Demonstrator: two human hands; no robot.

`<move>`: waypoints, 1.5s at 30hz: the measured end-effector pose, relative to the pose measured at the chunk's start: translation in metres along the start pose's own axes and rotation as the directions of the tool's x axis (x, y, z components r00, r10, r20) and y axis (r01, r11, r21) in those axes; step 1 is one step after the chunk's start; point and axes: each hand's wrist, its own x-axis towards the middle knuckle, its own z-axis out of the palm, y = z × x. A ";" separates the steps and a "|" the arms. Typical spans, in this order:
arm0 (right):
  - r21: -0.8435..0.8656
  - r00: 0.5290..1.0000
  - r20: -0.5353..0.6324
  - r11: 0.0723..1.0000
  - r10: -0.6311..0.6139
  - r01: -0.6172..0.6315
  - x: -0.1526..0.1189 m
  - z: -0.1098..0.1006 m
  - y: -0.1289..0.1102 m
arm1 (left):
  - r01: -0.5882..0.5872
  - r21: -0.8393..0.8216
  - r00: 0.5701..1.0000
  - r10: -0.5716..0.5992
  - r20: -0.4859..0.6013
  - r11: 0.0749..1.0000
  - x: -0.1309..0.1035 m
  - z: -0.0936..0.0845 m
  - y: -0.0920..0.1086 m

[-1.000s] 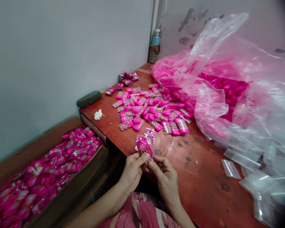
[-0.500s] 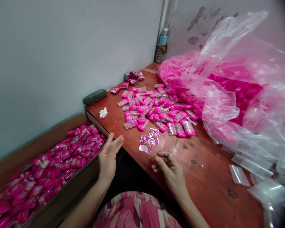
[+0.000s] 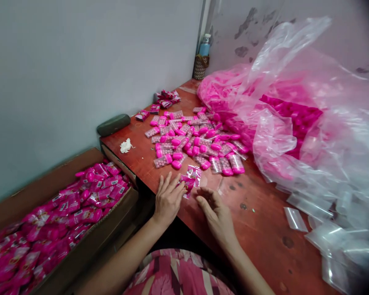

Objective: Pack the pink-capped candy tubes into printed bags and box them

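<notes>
"Why is the box (image 3: 117,219) set by the desk's (image 3: 258,254) left corner?"

"Likely so the wrapped packs (image 3: 94,215) are kept within reach."

"And the left hand (image 3: 167,203)?"

"Its nearly straight fingers are laid over a printed wrapper (image 3: 189,183) by the near edge, perhaps to steady it; whether it is pinched cannot be told. The right hand's (image 3: 217,219) grip is loosely open, with nothing held, perhaps kept ready. Farther in, bead-filled containers (image 3: 202,141) are heaped, probably for easy picking."

"Any brand?"

"Barcodes are seen on packs; the lettering is too small to be read."
</notes>
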 end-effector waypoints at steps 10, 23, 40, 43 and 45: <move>0.165 0.992 0.117 0.984 0.053 -0.072 0.023 -0.002 -0.020 | 0.524 -0.519 0.849 -0.465 0.252 0.675 0.005 0.000 0.032; -0.805 0.785 0.590 -0.199 -0.187 0.558 0.127 -0.141 -0.045 | 0.697 -0.629 0.660 -0.653 0.373 0.346 0.007 0.010 0.027; -0.013 0.948 0.236 0.976 0.216 -0.219 -0.015 -0.025 -0.023 | 0.533 -0.845 0.628 -0.688 0.364 0.039 0.027 0.042 0.037; 0.008 0.952 0.210 0.973 0.222 -0.229 -0.015 -0.019 -0.017 | 0.542 -0.839 0.644 -0.661 0.385 0.039 0.024 0.046 0.036; 0.026 0.953 0.208 0.973 0.221 -0.231 -0.014 -0.018 -0.013 | 0.558 -0.828 0.650 -0.648 0.398 0.051 0.021 0.047 0.036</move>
